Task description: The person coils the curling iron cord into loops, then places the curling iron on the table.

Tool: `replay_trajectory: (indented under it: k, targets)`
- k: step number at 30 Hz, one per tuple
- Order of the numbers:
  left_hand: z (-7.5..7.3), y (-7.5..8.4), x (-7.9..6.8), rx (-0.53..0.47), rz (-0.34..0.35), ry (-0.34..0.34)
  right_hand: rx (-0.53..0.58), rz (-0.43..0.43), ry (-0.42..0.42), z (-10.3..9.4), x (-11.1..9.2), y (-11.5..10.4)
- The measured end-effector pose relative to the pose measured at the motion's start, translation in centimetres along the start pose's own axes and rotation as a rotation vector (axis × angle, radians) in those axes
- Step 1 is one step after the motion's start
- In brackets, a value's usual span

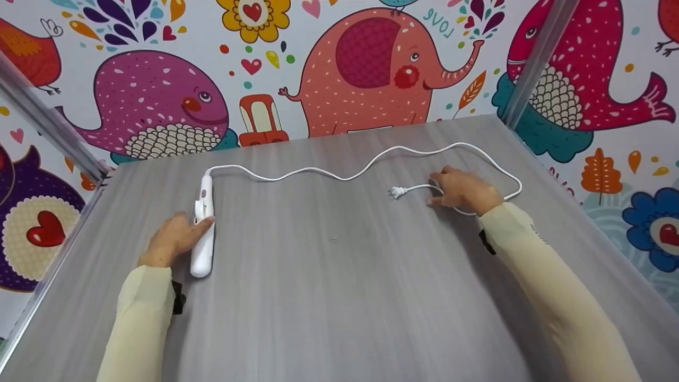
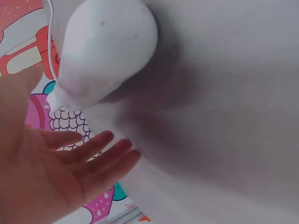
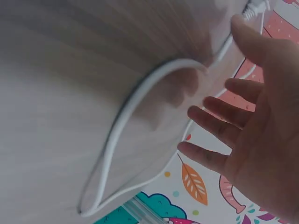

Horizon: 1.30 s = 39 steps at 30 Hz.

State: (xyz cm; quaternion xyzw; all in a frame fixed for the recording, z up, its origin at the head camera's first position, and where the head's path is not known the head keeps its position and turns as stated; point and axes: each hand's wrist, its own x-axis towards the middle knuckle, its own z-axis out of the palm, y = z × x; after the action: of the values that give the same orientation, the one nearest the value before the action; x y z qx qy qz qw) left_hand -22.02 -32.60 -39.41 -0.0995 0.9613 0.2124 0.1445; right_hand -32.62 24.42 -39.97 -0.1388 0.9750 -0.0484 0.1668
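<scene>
A white corded hair iron (image 1: 202,257) lies lengthwise on the left of the table, a small lever on its side. My left hand (image 1: 172,239) is beside it, thumb reaching across its body in the head view. In the left wrist view the fingers (image 2: 100,161) are spread loosely below the iron's rounded end (image 2: 114,39), not wrapped around it. Over on the right, my right hand (image 1: 467,191) hovers close over the cord (image 1: 318,170) near its white plug (image 1: 397,192). Its fingers (image 3: 212,158) are apart and relaxed, with the cord loop (image 3: 112,135) beneath them.
The grey wood-grain table (image 1: 329,297) ends at a wall panel (image 1: 297,63) printed with cartoon animals. Metal posts (image 1: 536,69) stand at the back corners. From the iron, the cord waves along the rear of the table and loops back at right.
</scene>
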Motion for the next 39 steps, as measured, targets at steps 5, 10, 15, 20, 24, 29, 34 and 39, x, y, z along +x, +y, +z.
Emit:
replay_trajectory:
  k: [5,10,15,20,24,29,34,39]
  targets:
    - [0.5,0.0,0.2,-0.023,-0.023,-0.004,0.006,-0.032,0.035,0.7,0.2,0.0]
    - [0.9,0.1,0.2,-0.048,-0.039,-0.002,-0.015,-0.132,0.148,1.4,0.6,-0.3]
    - [0.9,0.2,0.1,-0.093,-0.016,0.005,-0.040,-0.205,0.244,1.7,0.8,-0.5]
    - [1.2,0.3,0.0,-0.099,-0.007,-0.001,-0.049,-0.237,0.287,1.9,0.7,0.0]
    - [1.3,0.3,-0.2,-0.088,0.011,-0.012,-0.054,-0.267,0.330,1.9,0.3,0.8]
    - [1.2,0.2,-0.2,-0.063,0.045,-0.032,-0.060,-0.244,0.369,1.7,-0.3,2.2]
    - [1.1,0.1,0.0,-0.054,0.067,-0.043,-0.045,-0.190,0.383,1.6,-0.7,3.5]
    - [1.1,0.2,-0.2,-0.060,0.093,-0.070,-0.014,-0.170,0.378,1.4,-1.0,4.6]
